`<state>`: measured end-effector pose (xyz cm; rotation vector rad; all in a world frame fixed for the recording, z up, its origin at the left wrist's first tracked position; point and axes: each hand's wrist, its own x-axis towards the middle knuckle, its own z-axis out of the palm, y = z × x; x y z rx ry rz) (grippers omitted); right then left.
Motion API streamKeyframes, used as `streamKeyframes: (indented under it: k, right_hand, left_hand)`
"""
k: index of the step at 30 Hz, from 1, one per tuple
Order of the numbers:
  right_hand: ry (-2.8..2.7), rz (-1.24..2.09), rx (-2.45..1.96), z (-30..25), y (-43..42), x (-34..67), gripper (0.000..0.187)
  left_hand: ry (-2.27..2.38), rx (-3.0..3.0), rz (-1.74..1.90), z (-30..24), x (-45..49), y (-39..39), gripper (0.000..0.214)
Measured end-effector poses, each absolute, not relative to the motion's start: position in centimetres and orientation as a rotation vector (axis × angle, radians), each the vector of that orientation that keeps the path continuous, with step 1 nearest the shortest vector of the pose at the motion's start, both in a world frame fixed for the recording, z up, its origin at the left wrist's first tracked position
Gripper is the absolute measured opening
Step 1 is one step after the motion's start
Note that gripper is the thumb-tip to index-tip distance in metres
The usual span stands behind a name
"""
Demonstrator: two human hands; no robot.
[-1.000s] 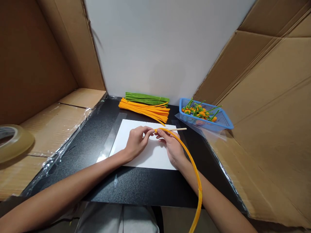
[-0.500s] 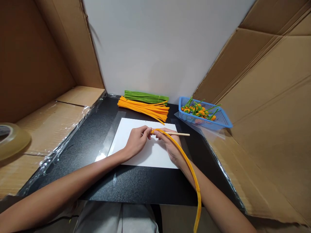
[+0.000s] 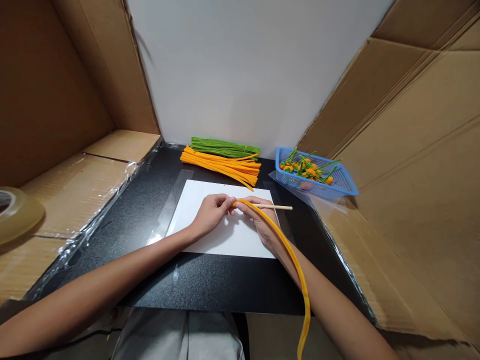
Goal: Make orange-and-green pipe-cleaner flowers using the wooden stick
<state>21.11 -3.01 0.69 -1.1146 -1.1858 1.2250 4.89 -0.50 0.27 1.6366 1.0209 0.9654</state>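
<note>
Over the white sheet (image 3: 225, 240), my left hand (image 3: 213, 212) pinches one end of an orange pipe cleaner (image 3: 287, 245) between thumb and fingers. Close beside it, almost touching, my right hand (image 3: 258, 216) grips a thin wooden stick (image 3: 279, 207) that points out to the right. The pipe cleaner's end is at the stick's left tip, between my fingertips, which partly hide how the two meet. From there its long tail arcs over my right hand and forearm and hangs past the table's front edge.
Bundles of orange pipe cleaners (image 3: 221, 166) and green pipe cleaners (image 3: 225, 147) lie behind the sheet. A blue basket (image 3: 343, 182) at the right holds small orange-and-green pieces. A tape roll (image 3: 28, 215) sits at the left on cardboard. Cardboard walls flank the black table (image 3: 180, 285).
Both hands stay nearly in place, their fingertips shifting slightly around the pipe cleaner's end at the stick. The whole view has moved a little.
</note>
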Motion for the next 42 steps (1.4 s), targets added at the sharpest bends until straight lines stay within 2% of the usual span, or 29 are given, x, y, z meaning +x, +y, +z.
streamKeyframes:
  k: [11, 16, 27, 35, 42]
  right_hand:
    - [-1.264, 1.181, -1.138, 1.0, -2.6, 21.5, 0.033]
    - [-1.289, 1.162, -1.129, 1.3, -2.4, 22.1, 0.032]
    - [-1.117, 1.252, -1.13, 0.9, -2.6, 21.6, 0.026]
    - [-1.251, 1.155, -1.097, 1.0, -2.4, 22.2, 0.021]
    - [-1.313, 1.132, -1.111, 1.1, -2.3, 22.5, 0.026]
  left_hand:
    - [0.948, 1.513, 0.916, -0.2, 4.7, -0.1, 0.048]
    - [0.86, 1.517, 0.865, 0.2, 4.7, 0.2, 0.044]
    - [1.037, 1.603, 1.05, 1.1, 4.7, -0.8, 0.033]
    - [0.947, 1.48, 0.917, 0.5, 4.9, -0.4, 0.039]
    - [0.905, 1.394, 0.857, 0.8, 4.8, -0.3, 0.043]
